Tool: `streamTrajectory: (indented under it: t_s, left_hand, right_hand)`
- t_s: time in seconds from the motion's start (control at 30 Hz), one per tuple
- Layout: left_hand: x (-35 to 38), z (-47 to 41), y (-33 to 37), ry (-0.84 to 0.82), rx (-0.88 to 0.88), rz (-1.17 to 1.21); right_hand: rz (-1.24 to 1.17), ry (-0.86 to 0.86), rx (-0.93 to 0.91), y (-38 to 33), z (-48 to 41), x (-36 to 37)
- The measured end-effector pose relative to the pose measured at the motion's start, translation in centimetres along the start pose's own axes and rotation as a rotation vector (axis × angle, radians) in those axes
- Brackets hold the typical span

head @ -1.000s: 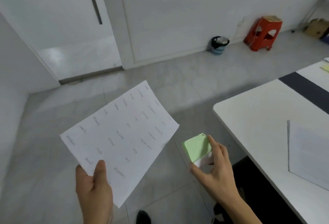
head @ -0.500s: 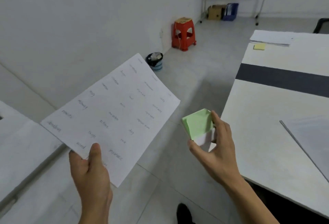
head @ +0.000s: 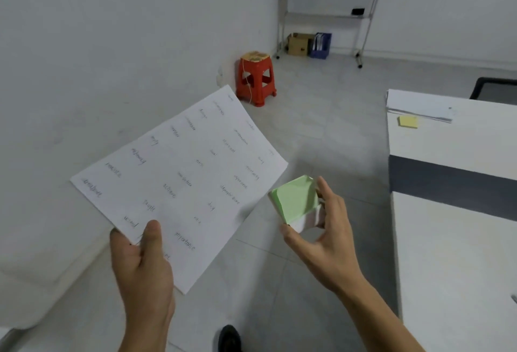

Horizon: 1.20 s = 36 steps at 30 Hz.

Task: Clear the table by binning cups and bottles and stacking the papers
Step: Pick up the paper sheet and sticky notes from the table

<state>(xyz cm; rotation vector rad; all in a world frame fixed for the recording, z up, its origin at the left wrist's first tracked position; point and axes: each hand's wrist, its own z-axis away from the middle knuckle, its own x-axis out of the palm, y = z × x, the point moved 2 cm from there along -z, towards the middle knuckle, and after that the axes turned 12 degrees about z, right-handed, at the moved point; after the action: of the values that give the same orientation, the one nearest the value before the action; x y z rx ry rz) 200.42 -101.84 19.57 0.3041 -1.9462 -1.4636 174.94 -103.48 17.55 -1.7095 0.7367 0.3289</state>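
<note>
My left hand (head: 141, 263) pinches the near corner of a white sheet (head: 184, 178) printed with scattered words, held out flat above the floor. My right hand (head: 321, 228) grips a block of sticky notes (head: 298, 203) with a green top and white sides, thumb below and fingers on the far side. Both are held left of the white table (head: 458, 253). At the table's far end lies a stack of papers (head: 419, 106) with a yellow sticky pad (head: 408, 121) in front of it.
A red plastic stool (head: 256, 80) stands by the wall ahead. Beyond it a cardboard box (head: 299, 43) and a blue file holder (head: 321, 45) sit under a metal rack (head: 363, 15). A dark band (head: 453, 180) crosses the table. A black chair (head: 495, 88) shows at far right.
The view has swung right: the doorway and the small bin have left the frame, and the stool, rack and far paper stack have come in. Both hands keep their holds.
</note>
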Motion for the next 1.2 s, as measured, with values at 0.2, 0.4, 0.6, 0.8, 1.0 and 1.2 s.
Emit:
streamTrajectory:
  t_s: [0.2,0.4,0.6,0.8,1.0,1.2]
  left_hand:
    - [9.7,-15.2,-6.2,-0.241,-0.095,0.004]
    - [23.7,-23.2,-11.9,-0.536,-0.203,0.025]
    - [37.1,-26.2,-20.3,-0.746,-0.283,0.021]
    - [50.1,-32.0,-25.2,-0.825,-0.279,-0.047]
    - [62.4,-36.3,-29.8,-0.797,-0.351,-0.023]
    - [75.5,-35.9,-40.7,-0.89,-0.494,-0.058]
  right_hand:
    - [0.102,0.12,0.143,-0.4,-11.0,4.9]
    - [0.161,0.398,0.348,2.9,-18.8,4.0]
    - [0.142,0.583,0.521,10.3,-27.8,5.0]
    - [0.057,0.642,0.542,15.8,-42.8,4.2]
    - [0.089,0.565,0.519,20.2,-56.4,1.8]
    - [0.129,0.641,0.739,30.7,-62.8,-1.3]
